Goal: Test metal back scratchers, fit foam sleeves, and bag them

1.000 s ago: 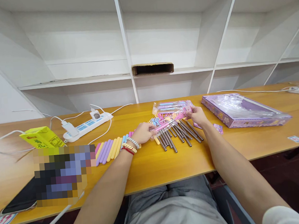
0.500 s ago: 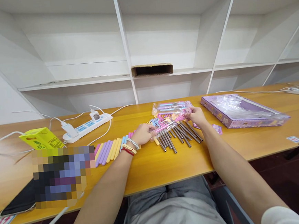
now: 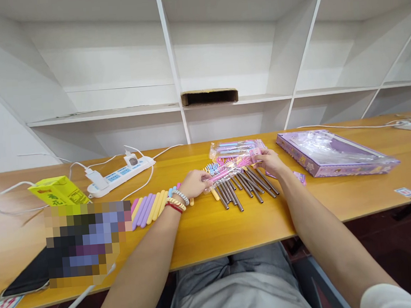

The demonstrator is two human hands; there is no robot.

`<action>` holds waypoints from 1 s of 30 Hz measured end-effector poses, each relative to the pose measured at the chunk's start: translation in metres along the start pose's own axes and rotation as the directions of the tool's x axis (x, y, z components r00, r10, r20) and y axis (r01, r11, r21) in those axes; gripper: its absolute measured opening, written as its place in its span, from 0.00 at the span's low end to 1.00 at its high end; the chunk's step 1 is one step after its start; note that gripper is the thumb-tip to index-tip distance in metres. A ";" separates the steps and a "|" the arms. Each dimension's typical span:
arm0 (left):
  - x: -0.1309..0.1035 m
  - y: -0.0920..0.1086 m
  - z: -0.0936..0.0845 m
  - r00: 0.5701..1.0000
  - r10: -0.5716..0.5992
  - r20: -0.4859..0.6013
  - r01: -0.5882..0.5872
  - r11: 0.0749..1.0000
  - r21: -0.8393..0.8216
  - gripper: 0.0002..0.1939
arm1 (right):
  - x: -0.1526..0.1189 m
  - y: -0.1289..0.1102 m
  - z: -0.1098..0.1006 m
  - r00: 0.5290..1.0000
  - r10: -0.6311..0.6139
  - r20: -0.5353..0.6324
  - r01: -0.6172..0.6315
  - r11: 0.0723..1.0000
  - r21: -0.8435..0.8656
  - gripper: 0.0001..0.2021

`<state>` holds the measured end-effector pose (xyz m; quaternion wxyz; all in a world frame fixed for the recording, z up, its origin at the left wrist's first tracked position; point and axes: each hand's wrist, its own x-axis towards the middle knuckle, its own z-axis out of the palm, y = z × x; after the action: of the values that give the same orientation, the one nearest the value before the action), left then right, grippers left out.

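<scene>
A clear plastic packet with a pink item inside [image 3: 228, 171] is stretched between my hands. My left hand [image 3: 194, 184] pinches its left end, and my right hand [image 3: 269, 161] grips its right end. Beneath the packet lie several grey metallic tubes [image 3: 256, 185], fanned out on the table. Coloured coiled pieces show partly behind it. Another clear packet with blue and pink sticks [image 3: 237, 148] lies farther back. Several yellow, purple, pink and blue sticks [image 3: 149, 209] form a row left of my left wrist.
A purple box with clear film [image 3: 337, 153] rests at the right on the wooden table [image 3: 226, 240]. At the left are a power strip [image 3: 121, 175], a yellow-green carton [image 3: 59, 190], cables and a dark device. White shelves stand behind.
Both hands still hold the packet. My right hand has shifted very slightly to the left, and the view has moved a little.
</scene>
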<state>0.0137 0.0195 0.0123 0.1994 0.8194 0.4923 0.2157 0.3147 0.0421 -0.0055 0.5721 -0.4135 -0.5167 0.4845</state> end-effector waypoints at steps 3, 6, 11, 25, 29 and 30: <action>0.000 -0.001 0.001 1.000 0.004 0.003 -0.004 1.000 0.000 0.16 | 0.000 0.000 0.000 1.000 0.007 -0.006 -0.007 1.000 0.018 0.09; 0.001 -0.001 0.002 1.000 0.010 0.000 -0.010 1.000 -0.005 0.16 | 0.002 0.003 -0.001 0.998 -0.023 -0.057 0.022 1.000 -0.019 0.11; 0.000 0.004 0.003 1.000 0.026 0.004 -0.026 0.999 -0.026 0.16 | 0.007 0.010 -0.003 0.978 -0.104 -0.183 0.072 0.982 -0.172 0.12; -0.002 0.007 0.000 1.000 0.004 -0.016 -0.005 1.000 -0.012 0.15 | 0.004 0.005 0.002 0.978 -0.097 -0.185 0.054 0.973 -0.224 0.11; -0.003 0.008 -0.001 1.000 -0.003 -0.020 0.003 1.000 -0.031 0.15 | 0.002 0.003 0.005 0.976 -0.104 -0.190 0.064 0.976 -0.207 0.13; -0.003 0.007 -0.001 1.000 -0.005 -0.021 0.004 0.999 -0.044 0.14 | 0.002 0.002 0.005 0.972 -0.111 -0.207 0.068 0.976 -0.207 0.14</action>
<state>0.0171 0.0137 0.0167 0.2125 0.8113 0.4914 0.2347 0.3093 0.0440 -0.0064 0.6023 -0.4951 -0.5151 0.3561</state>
